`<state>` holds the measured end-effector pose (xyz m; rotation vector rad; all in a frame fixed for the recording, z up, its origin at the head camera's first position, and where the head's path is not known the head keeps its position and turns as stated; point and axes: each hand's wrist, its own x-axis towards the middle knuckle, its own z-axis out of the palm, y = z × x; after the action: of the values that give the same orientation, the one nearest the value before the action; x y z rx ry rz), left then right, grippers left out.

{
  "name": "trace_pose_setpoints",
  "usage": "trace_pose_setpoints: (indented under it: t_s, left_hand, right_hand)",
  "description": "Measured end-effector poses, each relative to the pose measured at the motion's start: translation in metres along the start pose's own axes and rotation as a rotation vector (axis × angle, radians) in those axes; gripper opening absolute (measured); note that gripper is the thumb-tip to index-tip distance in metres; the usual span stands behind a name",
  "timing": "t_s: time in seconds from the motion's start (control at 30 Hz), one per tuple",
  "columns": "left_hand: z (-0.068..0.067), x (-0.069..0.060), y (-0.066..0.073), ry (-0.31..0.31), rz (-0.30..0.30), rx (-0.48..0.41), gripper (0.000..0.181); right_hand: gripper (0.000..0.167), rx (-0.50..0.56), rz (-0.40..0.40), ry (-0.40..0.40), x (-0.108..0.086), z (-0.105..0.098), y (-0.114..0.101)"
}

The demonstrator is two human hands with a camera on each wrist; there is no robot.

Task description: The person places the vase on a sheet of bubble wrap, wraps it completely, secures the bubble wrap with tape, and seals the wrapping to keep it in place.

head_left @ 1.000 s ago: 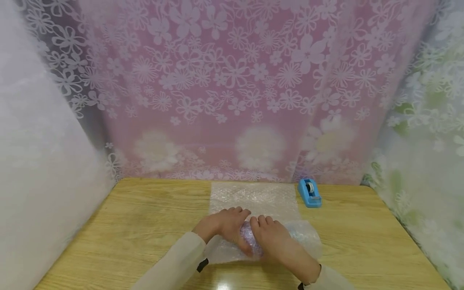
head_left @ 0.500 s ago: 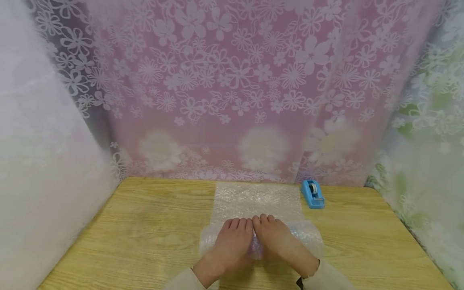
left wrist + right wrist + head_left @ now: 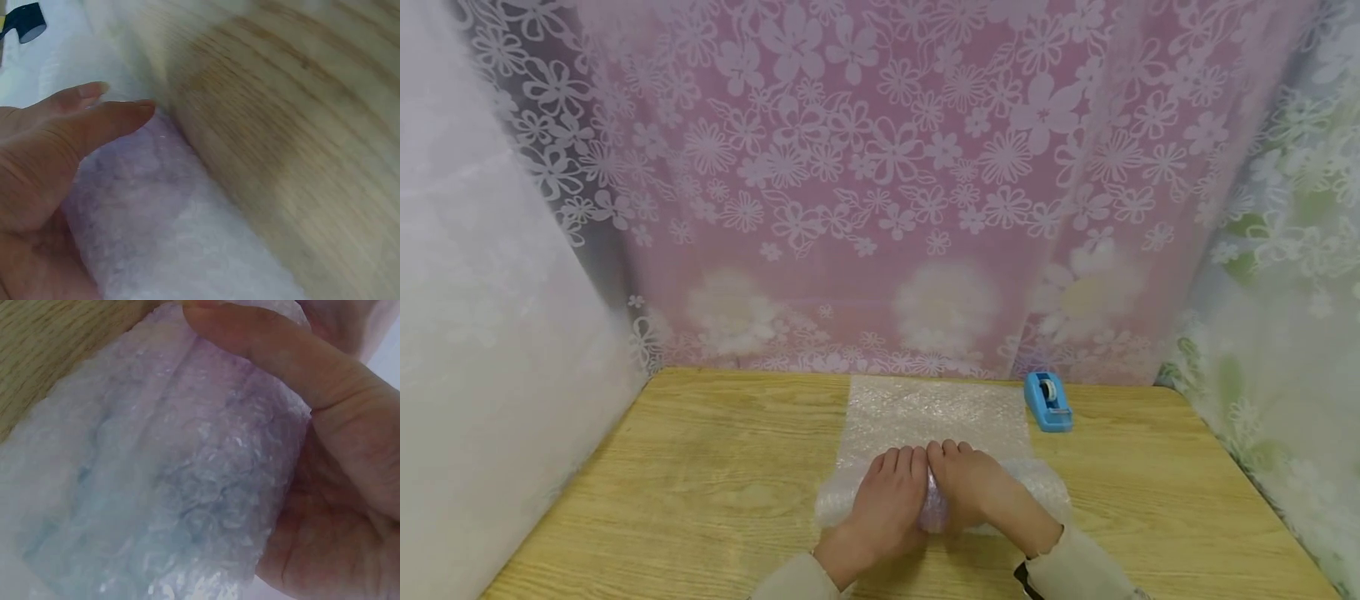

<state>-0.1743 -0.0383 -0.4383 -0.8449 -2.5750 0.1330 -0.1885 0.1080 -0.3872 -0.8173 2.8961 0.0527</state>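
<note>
A roll of bubble wrap (image 3: pixel 933 510) lies crosswise near the front of the table, purple and bluish tints showing through from something inside whose kind is hidden. My left hand (image 3: pixel 889 502) grips its left half from above, the thumb (image 3: pixel 119 122) lying along the near side. On the right half, my right hand (image 3: pixel 973 486) holds the roll the same way, with its thumb (image 3: pixel 269 340) across the wrap. Both hands sit side by side, almost touching. Beyond them a flat sheet of bubble wrap (image 3: pixel 936 417) stretches to the back of the table.
A blue tape dispenser (image 3: pixel 1048 402) stands at the back right, beside the flat sheet. The wooden table (image 3: pixel 737 467) is bounded by a pink flowered curtain (image 3: pixel 880 208) behind and pale curtains at both sides.
My left hand has shifted from the left side of the roll onto its top, beside the right hand. In the last half second both hands have barely moved.
</note>
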Motion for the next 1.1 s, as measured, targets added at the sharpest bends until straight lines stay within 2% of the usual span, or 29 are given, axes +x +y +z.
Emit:
trace_pose_setpoints:
  t_s: [0.17,0.33,0.57,0.8,0.93,1.1]
  left_hand:
    - [0.004,0.002,0.000,0.040,-0.002,0.020,0.089]
    - [0.005,0.002,0.001,0.050,-0.005,0.028,0.087]
    - [-0.002,-0.002,0.005,0.039,0.010,0.057,0.081]
    - [-0.015,-0.011,0.010,-0.041,0.003,0.014,0.082]
    - [-0.018,-0.014,0.013,-0.052,0.000,-0.016,0.079]
    - [-0.023,-0.018,0.014,-0.094,0.030,-0.055,0.080]
  right_hand:
    - [0.069,-0.010,-0.008,-0.005,0.001,-0.001,0.002]
    - [0.067,-0.018,-0.035,-0.001,-0.001,-0.003,0.003]
    - [0.069,0.036,-0.070,-0.081,-0.006,-0.003,0.005]
    - [0.071,0.074,-0.103,-0.157,-0.011,-0.005,0.002]
    - [0.071,0.103,-0.105,-0.183,-0.014,-0.007,0.002]
    - [0.071,0.213,-0.119,-0.275,-0.015,-0.006,0.006]
